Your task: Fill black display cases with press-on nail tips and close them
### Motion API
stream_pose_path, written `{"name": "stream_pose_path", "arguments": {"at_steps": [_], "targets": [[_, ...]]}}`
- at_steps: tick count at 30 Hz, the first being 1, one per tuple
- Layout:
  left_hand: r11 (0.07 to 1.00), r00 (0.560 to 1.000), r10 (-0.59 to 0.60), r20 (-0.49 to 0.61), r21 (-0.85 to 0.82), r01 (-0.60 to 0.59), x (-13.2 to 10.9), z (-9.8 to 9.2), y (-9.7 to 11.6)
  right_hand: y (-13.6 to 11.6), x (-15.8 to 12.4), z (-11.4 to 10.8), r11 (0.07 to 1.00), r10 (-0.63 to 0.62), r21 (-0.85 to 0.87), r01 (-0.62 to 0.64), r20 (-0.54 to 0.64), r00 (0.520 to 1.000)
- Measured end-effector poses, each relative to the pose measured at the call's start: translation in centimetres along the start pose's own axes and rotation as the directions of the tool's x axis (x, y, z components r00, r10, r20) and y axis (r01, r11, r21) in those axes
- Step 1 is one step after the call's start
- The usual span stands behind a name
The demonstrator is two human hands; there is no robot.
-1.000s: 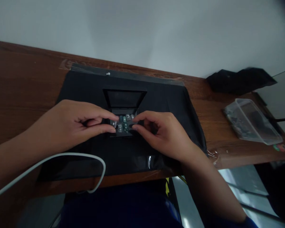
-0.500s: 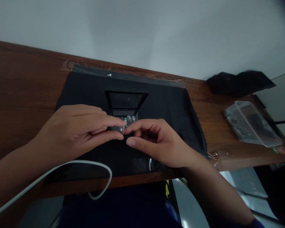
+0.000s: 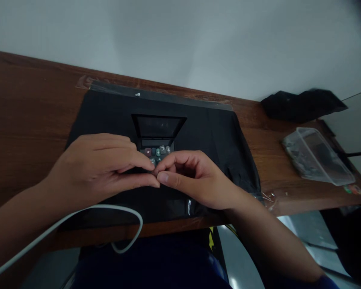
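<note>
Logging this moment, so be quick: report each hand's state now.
Left hand: fingers slightly apart at the tips; whether they grip anything cannot be told.
Right hand: fingers nearly closed; what they may pinch is hidden.

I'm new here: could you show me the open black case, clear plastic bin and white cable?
Open black case [image 3: 159, 127]: head view, on its raised lid.
Clear plastic bin [image 3: 317, 157]: head view, on its rim.
White cable [image 3: 141, 222]: head view, on its bend.

There are one left hand [image 3: 99, 164], one right hand [image 3: 201, 180], one case [image 3: 160, 126] and at least seven small pieces [image 3: 158, 152] beyond the fingers [image 3: 138, 160], one cable [image 3: 120, 207] nearer, one tub [image 3: 314, 157] rightward.
</note>
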State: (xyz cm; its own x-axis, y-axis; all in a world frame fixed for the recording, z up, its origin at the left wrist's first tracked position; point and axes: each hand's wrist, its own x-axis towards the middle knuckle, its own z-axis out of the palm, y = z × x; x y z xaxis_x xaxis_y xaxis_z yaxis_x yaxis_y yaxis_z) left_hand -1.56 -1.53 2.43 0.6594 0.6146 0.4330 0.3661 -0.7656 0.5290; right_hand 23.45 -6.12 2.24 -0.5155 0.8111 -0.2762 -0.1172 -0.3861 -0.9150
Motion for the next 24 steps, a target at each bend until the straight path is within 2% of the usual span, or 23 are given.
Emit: {"name": "stream_pose_path", "arguments": {"at_steps": [7, 15, 19, 24], "targets": [[0.999, 0.999, -0.037, -0.013, -0.023, 0.037, -0.1, 0.1, 0.5, 0.1, 0.1, 0.4, 1.000, 0.013, 0.027, -0.013, -0.024, 1.000], [0.999, 0.995, 0.000, -0.099, -0.032, -0.004, -0.1, -0.3, 1.1, -0.6, 0.0, 0.3, 0.997, -0.079, -0.009, 0.078, -0.030, 0.996], [0.999, 0.996, 0.033, -0.089, 0.001, -0.033, -0.3, -0.1, 0.6, -0.5, 0.0, 0.1, 0.995, -0.101, -0.007, 0.101, -0.010, 0.995], [0.994, 0.996, 0.037, -0.084, -0.098, -0.046, -0.7, 1.1, -0.6, -0.1, 0.1, -0.1, 0.993, -0.115, -0.009, 0.115, 0.025, 0.993]]}}
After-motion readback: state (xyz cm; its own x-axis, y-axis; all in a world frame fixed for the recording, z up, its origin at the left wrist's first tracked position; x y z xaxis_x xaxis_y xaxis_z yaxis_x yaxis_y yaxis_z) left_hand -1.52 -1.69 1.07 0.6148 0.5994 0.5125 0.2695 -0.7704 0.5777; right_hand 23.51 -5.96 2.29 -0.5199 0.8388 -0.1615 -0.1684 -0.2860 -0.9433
